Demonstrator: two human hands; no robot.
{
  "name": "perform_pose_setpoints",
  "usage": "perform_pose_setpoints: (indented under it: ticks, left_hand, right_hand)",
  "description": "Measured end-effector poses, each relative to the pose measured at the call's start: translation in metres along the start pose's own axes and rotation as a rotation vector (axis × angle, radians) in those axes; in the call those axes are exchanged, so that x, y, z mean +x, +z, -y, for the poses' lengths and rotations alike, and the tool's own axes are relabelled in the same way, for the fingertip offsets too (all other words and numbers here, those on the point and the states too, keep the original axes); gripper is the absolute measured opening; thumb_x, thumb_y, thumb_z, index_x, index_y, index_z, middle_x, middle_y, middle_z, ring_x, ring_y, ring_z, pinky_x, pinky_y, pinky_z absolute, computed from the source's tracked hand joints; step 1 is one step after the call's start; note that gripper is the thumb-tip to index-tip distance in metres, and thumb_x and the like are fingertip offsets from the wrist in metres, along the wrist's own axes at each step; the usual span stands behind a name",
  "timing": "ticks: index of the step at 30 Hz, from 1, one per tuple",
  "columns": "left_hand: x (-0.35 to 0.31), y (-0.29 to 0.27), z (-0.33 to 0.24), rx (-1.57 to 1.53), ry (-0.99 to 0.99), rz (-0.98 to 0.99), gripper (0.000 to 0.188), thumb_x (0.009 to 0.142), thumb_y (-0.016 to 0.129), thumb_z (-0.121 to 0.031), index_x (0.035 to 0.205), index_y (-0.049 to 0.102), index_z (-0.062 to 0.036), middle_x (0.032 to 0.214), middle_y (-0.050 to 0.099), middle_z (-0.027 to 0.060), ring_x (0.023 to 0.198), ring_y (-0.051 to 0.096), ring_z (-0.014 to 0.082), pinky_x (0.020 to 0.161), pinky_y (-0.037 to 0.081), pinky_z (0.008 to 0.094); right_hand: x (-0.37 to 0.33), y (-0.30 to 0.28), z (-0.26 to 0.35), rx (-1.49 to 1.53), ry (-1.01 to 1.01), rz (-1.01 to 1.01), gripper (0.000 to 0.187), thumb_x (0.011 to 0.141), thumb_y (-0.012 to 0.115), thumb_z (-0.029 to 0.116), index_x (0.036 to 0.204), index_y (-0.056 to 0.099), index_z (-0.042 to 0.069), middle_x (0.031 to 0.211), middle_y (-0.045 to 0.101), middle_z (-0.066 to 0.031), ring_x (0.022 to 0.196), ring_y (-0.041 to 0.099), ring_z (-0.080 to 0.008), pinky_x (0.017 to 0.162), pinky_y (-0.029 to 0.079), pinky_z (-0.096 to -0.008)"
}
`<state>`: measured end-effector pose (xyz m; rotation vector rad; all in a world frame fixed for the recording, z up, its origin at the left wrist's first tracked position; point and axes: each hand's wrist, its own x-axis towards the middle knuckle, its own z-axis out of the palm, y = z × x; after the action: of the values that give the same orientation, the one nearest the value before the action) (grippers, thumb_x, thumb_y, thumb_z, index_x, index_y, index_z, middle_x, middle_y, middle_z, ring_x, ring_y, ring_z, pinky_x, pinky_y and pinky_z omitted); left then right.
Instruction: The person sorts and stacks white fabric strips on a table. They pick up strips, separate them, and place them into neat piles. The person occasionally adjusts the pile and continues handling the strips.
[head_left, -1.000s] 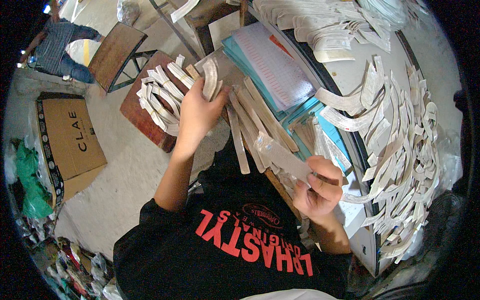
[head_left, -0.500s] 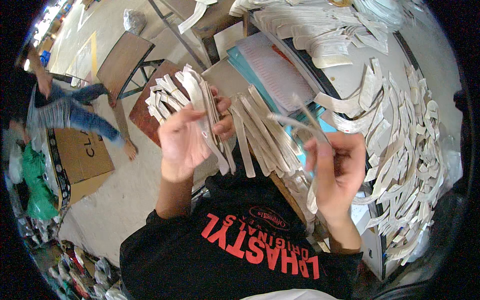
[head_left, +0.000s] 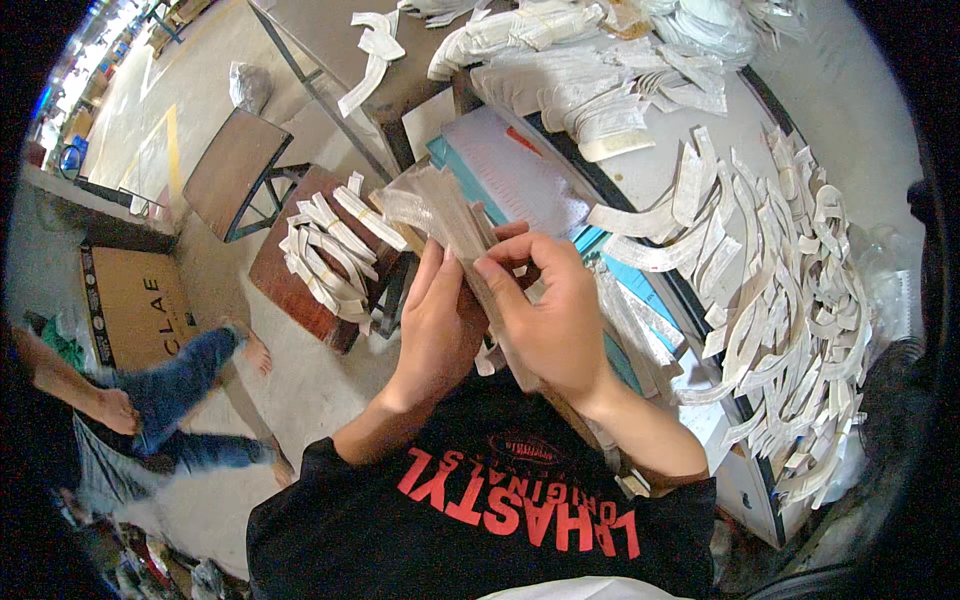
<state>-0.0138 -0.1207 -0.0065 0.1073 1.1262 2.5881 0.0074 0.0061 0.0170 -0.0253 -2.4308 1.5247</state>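
Observation:
Both hands meet in front of my chest around a stack of pale, curved fabric-like strips [head_left: 440, 200]. My left hand [head_left: 435, 315] grips the stack from its left side, with the thumb pressed along it. My right hand [head_left: 555, 315] is closed on the stack's right side, thumb and fingers pinching its edge. The stack stands tilted, its upper end fanned above my fingers and its lower end running down toward my shirt. Part of it is hidden behind my hands.
Bundled strips [head_left: 325, 260] lie on a brown stool [head_left: 265, 285]. Loose strips [head_left: 790, 310] cover the right of the table [head_left: 690, 150], with layered strips [head_left: 570, 85] at its far end. Papers and teal folders [head_left: 510, 165] sit nearer. At left, a barefoot person [head_left: 180, 400] is beside a cardboard box [head_left: 140, 300].
My right hand has come left with the loose strips it held and now grips the stack beside my left hand. The view has shifted; the person at left has moved.

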Motion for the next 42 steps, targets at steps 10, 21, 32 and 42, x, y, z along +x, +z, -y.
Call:
perform_pose_setpoints:
  ticks: [10, 21, 32, 42]
  left_hand:
    - [-0.003, -0.021, 0.018, -0.176, 0.038, -0.080, 0.037, 0.118, 0.037, -0.030, 0.131, 0.057, -0.0014, 0.128, 0.064, 0.0124, 0.119, 0.061, 0.0248, 0.110, 0.047, 0.0402]
    - [0.000, -0.033, -0.002, -0.261, -0.109, -0.011, 0.046, 0.117, 0.042, -0.033, 0.160, 0.036, -0.0170, 0.119, 0.060, 0.0103, 0.094, 0.066, 0.0259, 0.075, 0.063, 0.0458]
    - [-0.018, -0.068, -0.006, -0.330, -0.232, 0.085, 0.046, 0.116, 0.041, -0.043, 0.150, 0.046, -0.0132, 0.100, 0.053, 0.0017, 0.066, 0.049, 0.0109, 0.059, 0.048, 0.0282]
    - [-0.011, -0.067, -0.005, -0.261, -0.224, 0.002, 0.040, 0.115, 0.045, -0.042, 0.145, 0.048, -0.0157, 0.099, 0.054, 0.0006, 0.065, 0.049, 0.0116, 0.058, 0.046, 0.0281]
  right_hand:
    - [0.023, 0.014, 0.021, -0.561, -0.321, -0.093, 0.017, 0.093, 0.074, 0.025, 0.093, 0.064, 0.011, 0.096, 0.062, -0.0054, 0.096, 0.059, -0.0302, 0.083, 0.040, -0.0462]
    - [0.245, -0.092, -0.004, -0.873, -0.531, -0.330, 0.028, 0.099, 0.065, 0.028, 0.090, 0.074, 0.004, 0.085, 0.075, -0.0205, 0.083, 0.071, -0.0445, 0.074, 0.056, -0.0526]
    - [0.370, -0.127, -0.094, -1.166, 0.061, -0.285, 0.028, 0.094, 0.068, 0.033, 0.113, 0.079, 0.016, 0.117, 0.078, -0.0137, 0.116, 0.070, -0.0403, 0.104, 0.038, -0.0797]
    - [0.376, -0.132, -0.111, -1.112, -0.045, -0.483, 0.024, 0.099, 0.062, 0.035, 0.109, 0.074, 0.016, 0.106, 0.078, -0.0139, 0.105, 0.073, -0.0364, 0.098, 0.038, -0.0765]
